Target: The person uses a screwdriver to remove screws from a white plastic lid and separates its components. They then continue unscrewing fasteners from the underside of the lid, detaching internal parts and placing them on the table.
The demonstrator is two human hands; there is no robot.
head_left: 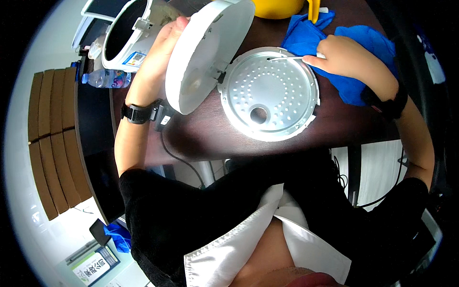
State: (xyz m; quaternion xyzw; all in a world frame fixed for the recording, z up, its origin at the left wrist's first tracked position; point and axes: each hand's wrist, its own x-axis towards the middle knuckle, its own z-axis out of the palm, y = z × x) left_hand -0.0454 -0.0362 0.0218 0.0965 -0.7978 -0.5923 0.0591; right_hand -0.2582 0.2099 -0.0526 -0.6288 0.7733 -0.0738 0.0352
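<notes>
Brown cardboard boxes [55, 138] stand at the far left, then a clear bottle [106, 78] lies on its side beside a white appliance body [147, 44] with a dark opening. Next comes the left hand [171, 34], curled against the raised rim of a white lid [205, 57] and holding it steeply tilted; most of its fingers are hidden. The lid's lower edge meets a round metal plate [279, 91] on the dark tabletop [201, 138]; whether the two are joined, I cannot tell. The plate is dotted with small bumps and has one larger hole near its lower edge. A yellow container [278, 6] sits beyond it. Over the plate's upper right, a thin tool [286, 58] is pinched in the right hand [342, 56], its fingers closed, just above a crumpled blue cloth [348, 88].
</notes>
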